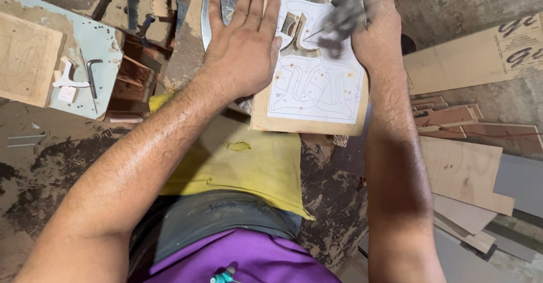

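Note:
A plywood board (308, 123) with a white paper template (311, 85) of drawn outlines glued on it lies in front of me; parts near its top are cut out. My left hand (243, 45) presses flat on the board's left edge, fingers straight and close together, partly over a round metal plate (218, 0). My right hand (380, 34) rests on the board's right side, its fingers running out of the top of the frame. A blurred grey object (342, 14) sits over the template beside my right hand.
A yellow cloth (249, 164) covers my lap. To the left lie a light blue panel (104, 45) with a hex key (92, 74) and a white cut piece (68, 79), plus a marked plywood sheet (25, 57). Plywood offcuts (464, 170) are stacked at the right.

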